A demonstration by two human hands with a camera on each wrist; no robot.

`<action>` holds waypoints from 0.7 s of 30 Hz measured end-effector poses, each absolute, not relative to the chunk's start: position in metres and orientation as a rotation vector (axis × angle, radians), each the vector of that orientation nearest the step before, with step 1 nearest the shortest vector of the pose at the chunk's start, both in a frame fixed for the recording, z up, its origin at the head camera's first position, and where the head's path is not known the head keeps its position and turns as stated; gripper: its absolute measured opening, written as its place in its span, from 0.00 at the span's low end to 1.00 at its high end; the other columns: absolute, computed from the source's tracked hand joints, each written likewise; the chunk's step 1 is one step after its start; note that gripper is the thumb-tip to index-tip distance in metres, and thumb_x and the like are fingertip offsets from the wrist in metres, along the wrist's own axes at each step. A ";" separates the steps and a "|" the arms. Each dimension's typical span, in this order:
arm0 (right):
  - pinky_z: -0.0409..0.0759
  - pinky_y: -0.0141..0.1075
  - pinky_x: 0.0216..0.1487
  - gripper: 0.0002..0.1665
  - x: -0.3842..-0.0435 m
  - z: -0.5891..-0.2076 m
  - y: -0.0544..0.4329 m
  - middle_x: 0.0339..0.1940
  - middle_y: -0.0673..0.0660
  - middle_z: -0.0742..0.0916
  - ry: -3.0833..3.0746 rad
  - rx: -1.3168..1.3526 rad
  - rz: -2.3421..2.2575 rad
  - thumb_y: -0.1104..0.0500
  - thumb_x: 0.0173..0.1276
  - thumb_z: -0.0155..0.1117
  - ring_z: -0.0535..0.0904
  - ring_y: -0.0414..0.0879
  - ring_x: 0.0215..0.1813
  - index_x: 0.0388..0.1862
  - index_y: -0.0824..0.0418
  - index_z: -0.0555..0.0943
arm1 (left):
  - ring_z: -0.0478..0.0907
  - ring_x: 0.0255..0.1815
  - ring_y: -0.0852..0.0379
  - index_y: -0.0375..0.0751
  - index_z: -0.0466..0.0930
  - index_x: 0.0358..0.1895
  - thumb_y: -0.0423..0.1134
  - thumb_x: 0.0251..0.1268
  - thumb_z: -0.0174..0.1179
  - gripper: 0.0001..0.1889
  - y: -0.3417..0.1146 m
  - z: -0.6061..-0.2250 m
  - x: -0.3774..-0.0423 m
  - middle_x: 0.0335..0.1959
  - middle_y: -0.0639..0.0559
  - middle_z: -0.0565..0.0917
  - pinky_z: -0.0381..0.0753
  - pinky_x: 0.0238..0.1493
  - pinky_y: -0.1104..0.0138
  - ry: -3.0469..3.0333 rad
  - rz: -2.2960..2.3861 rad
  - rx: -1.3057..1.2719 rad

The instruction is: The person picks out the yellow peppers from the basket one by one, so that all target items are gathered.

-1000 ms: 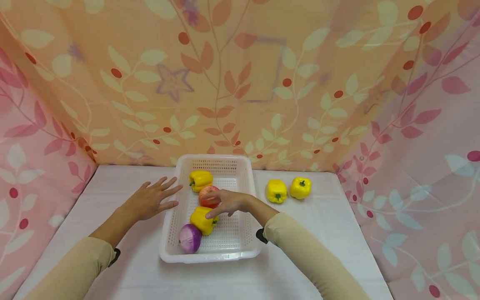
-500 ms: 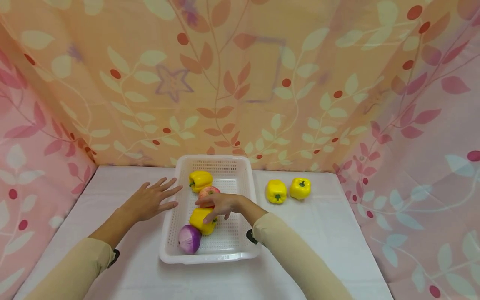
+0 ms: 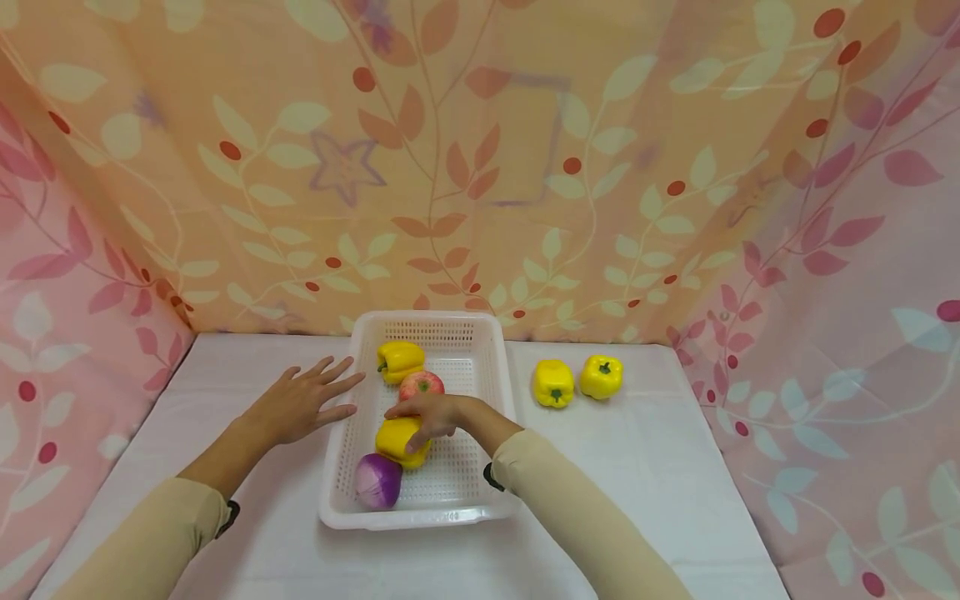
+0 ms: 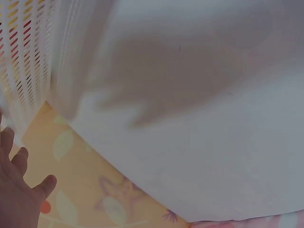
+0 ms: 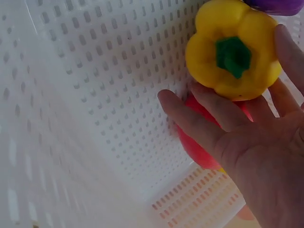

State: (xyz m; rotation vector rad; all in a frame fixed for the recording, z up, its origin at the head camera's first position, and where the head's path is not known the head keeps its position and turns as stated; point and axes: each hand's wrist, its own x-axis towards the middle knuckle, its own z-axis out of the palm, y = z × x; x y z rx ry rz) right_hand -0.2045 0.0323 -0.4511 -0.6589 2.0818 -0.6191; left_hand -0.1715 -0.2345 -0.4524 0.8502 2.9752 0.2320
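Observation:
Inside the white perforated basket (image 3: pixel 420 518), my right hand (image 3: pixel 437 415) holds a yellow bell pepper (image 3: pixel 392 442) between thumb and fingers. The right wrist view shows its green stem (image 5: pixel 233 56), with the thumb on one side and fingers along the other. A purple onion (image 3: pixel 378 483) lies against this pepper at the near end. Beyond the hand sit a red apple (image 3: pixel 422 382) and another yellow bell pepper (image 3: pixel 402 362). My left hand (image 3: pixel 300 406) is spread flat, fingers straight, its fingertips over the basket's left rim.
Two more yellow bell peppers, one (image 3: pixel 553 383) nearer the basket and one (image 3: pixel 602 377) farther right, stand on the white-covered table (image 3: pixel 637 467). A floral curtain (image 3: pixel 480 167) rises behind the table and along both sides.
My right hand has moved left and toward me, from over the apple onto the near pepper. That pepper has shifted slightly left and the onion has turned. The left hand stays put.

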 end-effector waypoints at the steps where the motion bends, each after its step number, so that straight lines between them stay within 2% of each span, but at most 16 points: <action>1: 0.81 0.57 0.55 0.40 -0.205 -0.452 0.032 0.77 0.52 0.67 2.081 -0.658 -0.613 0.56 0.67 0.70 0.70 0.53 0.65 0.76 0.47 0.67 | 0.60 0.74 0.32 0.50 0.67 0.74 0.61 0.73 0.50 0.32 -0.234 -0.452 -0.171 0.76 0.41 0.63 0.62 0.63 0.30 2.974 0.231 0.852; 4: 0.76 0.54 0.63 0.40 -0.205 -0.454 0.032 0.77 0.51 0.68 2.085 -0.672 -0.584 0.54 0.67 0.70 0.68 0.52 0.70 0.76 0.46 0.67 | 0.60 0.74 0.32 0.50 0.67 0.74 0.61 0.74 0.50 0.32 -0.234 -0.451 -0.171 0.76 0.41 0.63 0.62 0.63 0.30 2.971 0.231 0.852; 7: 0.64 0.50 0.73 0.40 -0.207 -0.454 0.033 0.77 0.50 0.68 2.099 -0.713 -0.560 0.53 0.66 0.70 0.62 0.49 0.75 0.76 0.46 0.67 | 0.59 0.74 0.33 0.50 0.66 0.75 0.61 0.74 0.50 0.32 -0.233 -0.451 -0.171 0.76 0.41 0.63 0.61 0.63 0.30 2.969 0.229 0.847; 10: 0.55 0.50 0.77 0.40 -0.208 -0.454 0.033 0.77 0.50 0.68 2.105 -0.713 -0.544 0.51 0.66 0.70 0.60 0.48 0.77 0.76 0.45 0.68 | 0.59 0.74 0.33 0.51 0.66 0.75 0.61 0.74 0.49 0.32 -0.234 -0.452 -0.172 0.77 0.42 0.62 0.61 0.63 0.30 2.965 0.220 0.838; 21: 0.56 0.49 0.77 0.40 -0.214 -0.459 0.036 0.76 0.49 0.69 2.056 -0.688 -0.613 0.51 0.65 0.71 0.60 0.48 0.77 0.75 0.45 0.68 | 0.58 0.75 0.33 0.52 0.64 0.76 0.63 0.74 0.47 0.33 -0.234 -0.453 -0.173 0.77 0.42 0.61 0.59 0.65 0.30 2.949 0.226 0.802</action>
